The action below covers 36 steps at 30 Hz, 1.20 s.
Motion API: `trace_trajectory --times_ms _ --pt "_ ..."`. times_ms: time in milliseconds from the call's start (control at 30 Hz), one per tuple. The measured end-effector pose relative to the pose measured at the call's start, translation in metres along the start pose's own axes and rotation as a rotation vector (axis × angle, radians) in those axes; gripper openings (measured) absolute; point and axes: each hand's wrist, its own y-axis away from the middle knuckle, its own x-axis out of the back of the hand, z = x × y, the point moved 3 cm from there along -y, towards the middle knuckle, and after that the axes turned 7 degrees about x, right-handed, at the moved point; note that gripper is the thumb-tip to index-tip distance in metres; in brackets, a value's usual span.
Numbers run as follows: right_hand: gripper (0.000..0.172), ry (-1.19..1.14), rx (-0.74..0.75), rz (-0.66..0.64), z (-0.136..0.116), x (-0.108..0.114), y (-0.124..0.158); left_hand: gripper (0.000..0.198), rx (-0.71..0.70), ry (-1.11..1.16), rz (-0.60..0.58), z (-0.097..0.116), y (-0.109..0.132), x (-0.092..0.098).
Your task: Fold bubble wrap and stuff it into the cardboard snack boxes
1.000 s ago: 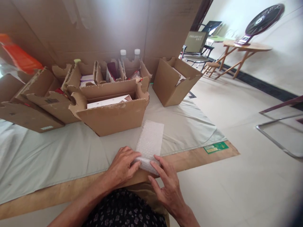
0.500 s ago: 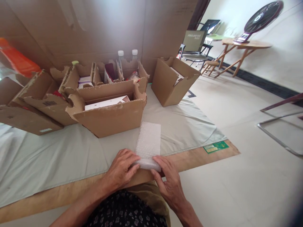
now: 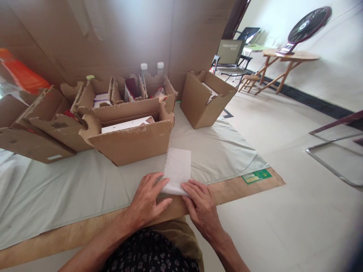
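Note:
A sheet of bubble wrap [image 3: 177, 165] lies flat on the cloth near the table's front edge, with a folded end towards me. At its near right corner my right hand [image 3: 202, 204] grips the fold, fingers on top and thumb at the edge. My left hand [image 3: 147, 198] rests by the near left side; its fingertips touch the wrap, while the thumb is spread away from it. Whether anything is inside the fold cannot be seen.
Just beyond stands a cardboard box [image 3: 133, 141] holding a white box [image 3: 127, 124]. Several more cardboard bins line the left and back. Another cardboard bin [image 3: 198, 102] stands at the right. A pale cloth [image 3: 99, 185] covers the wooden table [image 3: 244, 191], which has a green label [image 3: 256, 176].
The rolled near end of the bubble wrap now lies flatter and slightly farther from me. My left thumb has come away from it; my right hand stays at the corner.

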Motion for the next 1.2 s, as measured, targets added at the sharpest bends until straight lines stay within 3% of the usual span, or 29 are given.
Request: trace_trajectory --times_ms 133,267,367,500,633,800,900,1033,1200 --pt "0.027 -0.099 0.002 -0.008 -0.008 0.006 -0.002 0.029 -0.052 0.111 -0.067 0.004 0.002 0.007" --pt "0.042 -0.053 -0.023 0.044 -0.011 0.007 0.002 0.023 0.053 0.093 -0.125 -0.004 0.0 0.004" --pt "0.039 0.01 0.018 -0.018 -0.008 0.001 0.002 0.026 0.102 0.022 -0.086 -0.009 0.0 0.0" --pt "0.027 -0.016 0.034 -0.057 -0.003 -0.003 -0.005 0.04 0.011 0.01 0.006 -0.004 0.004 0.004" --pt "0.024 -0.107 0.022 -0.063 -0.006 0.002 -0.007 0.024 -0.066 0.078 -0.058 0.001 0.005 0.011" --pt "0.044 -0.063 0.004 -0.047 -0.011 0.003 -0.006 0.017 0.068 0.091 -0.168 -0.004 -0.002 0.011" --pt "0.037 -0.037 0.031 -0.08 -0.007 -0.002 -0.011 0.023 0.109 -0.018 -0.098 -0.005 -0.002 0.008" --pt "0.033 -0.05 0.032 -0.083 -0.003 -0.007 -0.019 0.036 0.041 -0.068 0.026 -0.003 0.003 0.007" --pt "0.044 -0.006 0.049 -0.062 -0.007 -0.009 -0.018 0.021 0.056 0.001 -0.021 -0.013 0.0 0.004"
